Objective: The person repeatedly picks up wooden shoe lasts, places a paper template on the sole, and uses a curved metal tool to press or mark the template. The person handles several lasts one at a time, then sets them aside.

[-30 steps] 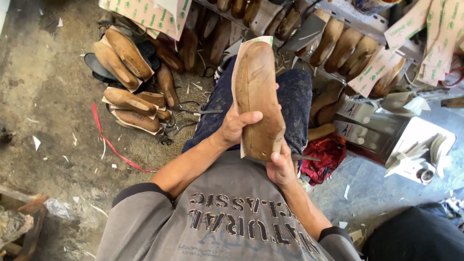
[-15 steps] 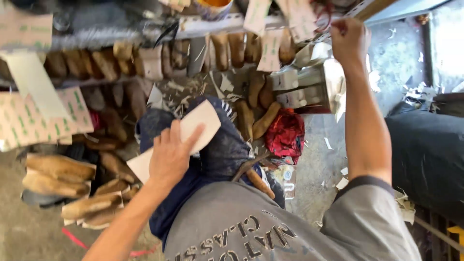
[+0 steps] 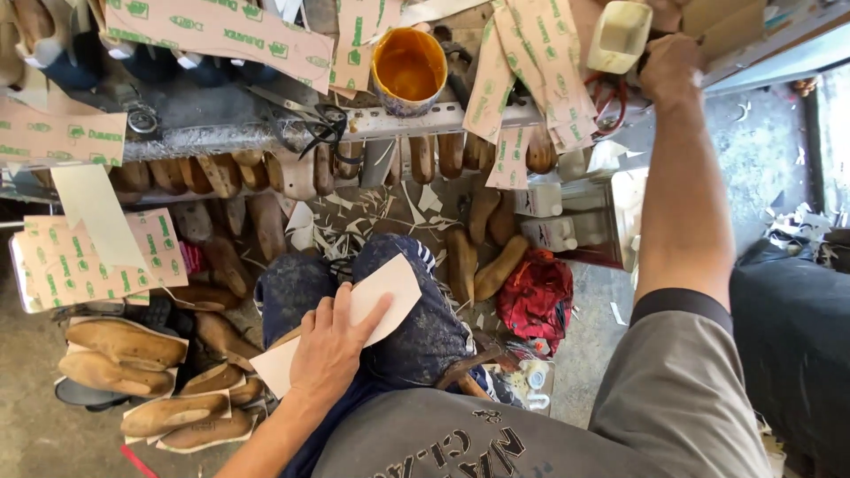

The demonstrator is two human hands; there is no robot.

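My left hand [image 3: 329,350] lies flat with fingers spread on a white insole-shaped sheet [image 3: 390,288], pressing it against my thigh in dusty blue jeans [image 3: 425,332]. My right hand [image 3: 668,66] is stretched up to the cluttered shelf [image 3: 425,119] at the top right. It is curled right beside a cream plastic container [image 3: 620,35]. Whether it grips anything there is hidden. A tin of orange glue [image 3: 407,71] stands on the shelf left of that hand, with black scissors [image 3: 314,119] further left.
Wooden shoe lasts [image 3: 124,345] are piled on the floor at the left, and more hang under the shelf [image 3: 221,177]. Printed paper patterns [image 3: 221,26] drape over the shelf. A red cloth bundle [image 3: 536,296] lies by my right knee, and a dark shape [image 3: 788,336] sits far right.
One second ago both hands held a wooden last on my lap. The right hand has since risen to the shelf, and the left now presses only the white sheet on my thigh.
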